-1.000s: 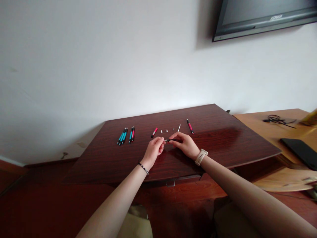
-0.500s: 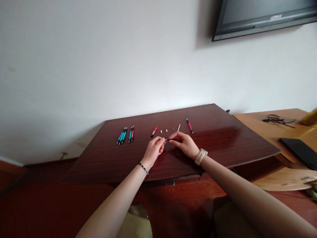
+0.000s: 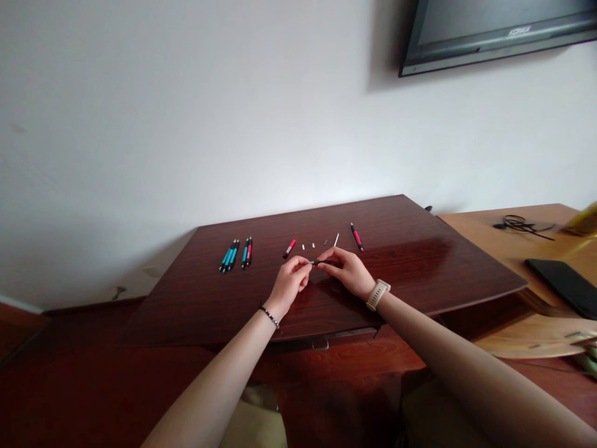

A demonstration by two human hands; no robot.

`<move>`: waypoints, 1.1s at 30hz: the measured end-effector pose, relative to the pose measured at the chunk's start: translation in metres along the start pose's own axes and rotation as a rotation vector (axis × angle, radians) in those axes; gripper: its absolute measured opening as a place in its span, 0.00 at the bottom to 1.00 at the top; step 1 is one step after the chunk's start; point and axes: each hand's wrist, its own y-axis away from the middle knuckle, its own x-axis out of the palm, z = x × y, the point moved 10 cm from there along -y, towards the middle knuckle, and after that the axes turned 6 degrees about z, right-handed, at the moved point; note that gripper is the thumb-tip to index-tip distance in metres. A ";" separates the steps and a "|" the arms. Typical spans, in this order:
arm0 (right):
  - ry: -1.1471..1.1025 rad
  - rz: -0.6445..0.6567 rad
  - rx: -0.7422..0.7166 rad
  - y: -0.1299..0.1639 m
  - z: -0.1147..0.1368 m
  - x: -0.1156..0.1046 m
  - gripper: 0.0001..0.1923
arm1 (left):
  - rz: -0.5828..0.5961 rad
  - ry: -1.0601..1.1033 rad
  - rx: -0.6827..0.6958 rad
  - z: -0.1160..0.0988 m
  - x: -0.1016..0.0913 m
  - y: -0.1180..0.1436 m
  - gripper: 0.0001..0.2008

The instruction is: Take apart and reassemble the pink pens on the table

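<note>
Two hands meet over the middle of the glossy, dark red-brown wooden table (image 3: 420, 274). The right hand (image 3: 347, 271) pinches a slim dark pen part (image 3: 323, 262) by its end, held level just above the tabletop, and the left hand (image 3: 290, 281) closes its fingertips on the part's pale tip. Behind them, toward the far edge, loose pieces lie in a row — a short red barrel (image 3: 289, 248), two tiny white bits (image 3: 308, 246), a thin white rod (image 3: 336, 239) and a whole red pen (image 3: 357, 236). Several teal and red pens (image 3: 236, 254) lie bunched near the far left corner. Writing on the wall screen (image 3: 494, 31) is too small to read.
</note>
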 end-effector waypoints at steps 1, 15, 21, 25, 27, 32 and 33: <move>0.003 0.002 0.000 0.000 0.000 0.000 0.16 | -0.005 -0.001 0.005 -0.001 0.000 0.000 0.15; -0.039 0.044 0.044 0.000 -0.001 0.004 0.18 | -0.017 -0.036 0.055 -0.003 -0.002 0.001 0.18; 0.006 0.057 0.092 0.002 -0.003 0.004 0.22 | -0.015 -0.054 0.073 -0.005 -0.002 0.002 0.19; 0.038 0.056 0.115 0.002 -0.006 0.003 0.25 | -0.006 -0.067 0.084 -0.005 -0.002 0.002 0.19; 0.049 0.057 0.119 0.002 -0.006 0.003 0.25 | 0.000 -0.081 0.087 -0.006 -0.001 0.002 0.18; 0.136 0.072 0.133 0.002 -0.006 0.004 0.29 | -0.002 -0.101 0.095 -0.009 0.000 0.004 0.18; 0.158 0.078 0.137 0.002 -0.006 0.005 0.30 | -0.006 -0.096 0.093 -0.009 0.000 0.004 0.18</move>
